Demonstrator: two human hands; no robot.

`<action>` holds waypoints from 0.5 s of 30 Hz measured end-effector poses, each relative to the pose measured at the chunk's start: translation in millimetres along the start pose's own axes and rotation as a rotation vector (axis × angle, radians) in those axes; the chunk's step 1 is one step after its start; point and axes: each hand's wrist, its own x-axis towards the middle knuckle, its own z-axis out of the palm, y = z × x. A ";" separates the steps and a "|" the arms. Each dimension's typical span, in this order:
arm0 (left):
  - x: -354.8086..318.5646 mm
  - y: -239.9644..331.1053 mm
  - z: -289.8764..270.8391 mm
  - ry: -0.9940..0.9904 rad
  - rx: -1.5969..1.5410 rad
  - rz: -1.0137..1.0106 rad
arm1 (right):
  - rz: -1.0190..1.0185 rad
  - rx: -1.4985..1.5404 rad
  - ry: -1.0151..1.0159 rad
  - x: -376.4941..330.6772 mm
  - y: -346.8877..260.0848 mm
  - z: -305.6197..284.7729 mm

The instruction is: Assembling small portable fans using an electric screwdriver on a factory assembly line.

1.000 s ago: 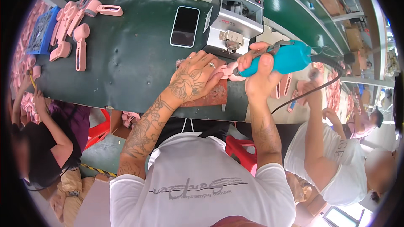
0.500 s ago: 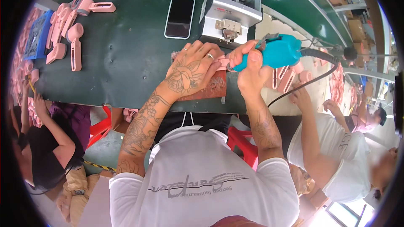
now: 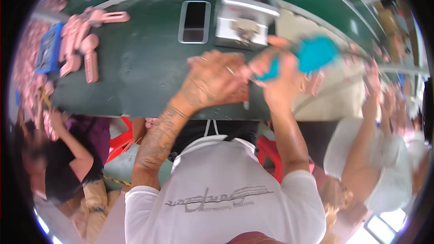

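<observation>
My left hand [image 3: 209,79] is closed over a pale pink plastic part [image 3: 245,71], mostly covered by the fingers, which rests over a reddish-brown block [image 3: 237,96] on the table. Two rings and a tattoo show on this hand. In my right hand [image 3: 284,77] is a teal corded electric screwdriver [image 3: 318,54], tilted with its front end toward the left hand. Motion smears the screwdriver and the right fingers. Whether its tip touches the pink part cannot be made out.
A phone [image 3: 195,21] lies left of a silver machine [image 3: 246,18] behind my hands. Pink handled parts [image 3: 90,56] are piled at the left beside a blue tray [image 3: 49,47]. More pink parts [image 3: 315,82] lie at right. Co-workers sit on both sides.
The whole view has shifted and blurred. My right hand has drawn slightly away to the right with the screwdriver. A co-worker on the right now stretches an arm farther forward.
</observation>
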 end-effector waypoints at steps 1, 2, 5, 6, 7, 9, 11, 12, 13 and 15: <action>-0.7 7.5 2.0 0.041 -0.018 0.093 | 0.057 0.108 0.086 -15.3 -2.7 -9.5; -8.8 17.4 -6.0 -0.147 0.095 0.113 | -0.073 0.129 0.100 -25.0 -9.0 -20.8; -27.3 16.1 -29.6 0.133 -0.127 -0.093 | -0.167 0.174 0.121 -62.1 -31.7 -40.4; -33.9 9.7 -48.4 0.090 0.064 -0.269 | -0.173 0.135 0.138 -69.6 -31.5 -42.7; -39.1 4.1 -69.5 0.061 0.111 -0.537 | -0.180 0.089 0.159 -76.2 -28.8 -45.8; -76.4 -42.0 -92.1 0.308 0.425 -0.526 | -0.133 0.050 0.208 -83.3 -19.2 -52.6; -117.6 -90.3 -120.0 0.394 0.568 -0.622 | -0.065 0.101 0.191 -90.8 -8.9 -63.8; -120.4 -105.5 -131.7 0.322 0.678 -0.626 | -0.061 0.077 0.186 -93.5 -6.8 -68.4; -106.4 -111.1 -130.6 0.487 0.553 -0.500 | -0.058 0.100 0.198 -94.4 -9.4 -68.4; -68.4 -82.4 -114.0 0.423 0.734 -0.440 | -0.069 0.063 0.214 -102.4 -10.3 -78.8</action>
